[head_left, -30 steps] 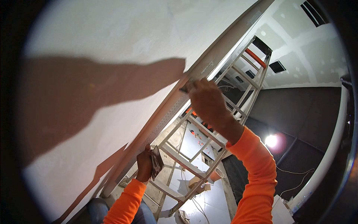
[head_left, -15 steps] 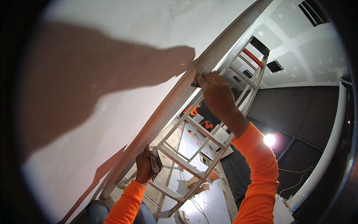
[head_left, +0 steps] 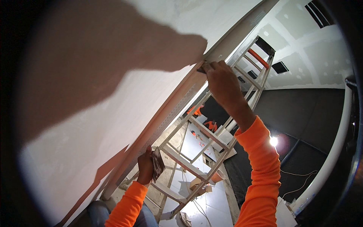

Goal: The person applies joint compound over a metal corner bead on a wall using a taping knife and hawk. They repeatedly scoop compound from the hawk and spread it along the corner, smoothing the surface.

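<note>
My right hand [head_left: 225, 81] is raised and closed around a small dark putty knife [head_left: 201, 69]; its blade is against the narrow edge face of the white wall [head_left: 94, 128]. Fingers hide most of the tool's handle. Along that edge, below the hand, runs a perforated metal corner strip [head_left: 174, 109]. Lower down, my left hand [head_left: 145, 166] grips a flat, dark plate smeared with compound [head_left: 158, 164], held near the wall edge. I cannot tell whether this plate is a wide blade or a small palette.
A stepladder [head_left: 185, 166] stands right beside the wall edge. Behind it, pale panels [head_left: 181, 189], a bucket [head_left: 217, 176] and cables lie on the floor. Two people in orange [head_left: 211, 125] are farther off. A bright lamp [head_left: 273, 141] shines at right, near a white pipe [head_left: 329, 170].
My right hand has moved a little up along the wall edge with the putty knife, and its shadow has shifted up too. My left hand has barely moved.
</note>
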### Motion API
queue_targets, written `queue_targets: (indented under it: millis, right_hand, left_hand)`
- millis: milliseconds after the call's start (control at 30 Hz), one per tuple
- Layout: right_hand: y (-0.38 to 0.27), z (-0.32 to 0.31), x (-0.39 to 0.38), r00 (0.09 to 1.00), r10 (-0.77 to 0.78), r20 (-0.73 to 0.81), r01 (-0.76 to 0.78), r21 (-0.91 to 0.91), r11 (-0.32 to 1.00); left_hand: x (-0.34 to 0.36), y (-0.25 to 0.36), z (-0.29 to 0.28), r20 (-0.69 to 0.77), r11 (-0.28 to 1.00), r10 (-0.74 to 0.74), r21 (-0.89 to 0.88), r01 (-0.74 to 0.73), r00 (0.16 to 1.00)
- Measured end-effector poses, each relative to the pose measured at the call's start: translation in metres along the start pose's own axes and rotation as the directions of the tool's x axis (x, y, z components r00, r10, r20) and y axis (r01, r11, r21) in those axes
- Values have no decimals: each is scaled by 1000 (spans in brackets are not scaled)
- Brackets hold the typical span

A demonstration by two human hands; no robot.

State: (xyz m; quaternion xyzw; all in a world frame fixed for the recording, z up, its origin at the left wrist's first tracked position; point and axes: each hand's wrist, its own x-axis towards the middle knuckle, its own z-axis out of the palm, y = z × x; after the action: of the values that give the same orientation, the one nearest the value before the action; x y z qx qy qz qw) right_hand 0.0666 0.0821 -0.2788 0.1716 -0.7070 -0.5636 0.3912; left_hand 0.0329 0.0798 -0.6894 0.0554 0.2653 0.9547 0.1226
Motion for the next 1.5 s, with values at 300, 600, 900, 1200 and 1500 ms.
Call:
queue_targets:
  millis: [300,600,900,1200,1500]
  right_hand:
    - [-87,19,-42,998,-62,-18,63,19,998]
    - [-124,-15,-87,987,-161,-4,158,222,962]
    - [-46,63,-94,886,-276,-372,313,42,949]
    - [-88,16,-131,959,-233,-159,271,294,917]
    - [43,4,-24,925,218,-311,-164,191,968]
  left_hand:
    - [-1,0,-2,25,998,-56,-34,57,998]
    - [-2,6,1,39,994,-93,-54,95,995]
    - [0,-1,3,30,995,-34,-96,37,999]
    - [-4,3,2,18,992,-88,-86,90,996]
    - [4,-4,-2,-23,998,-53,24,54,998]
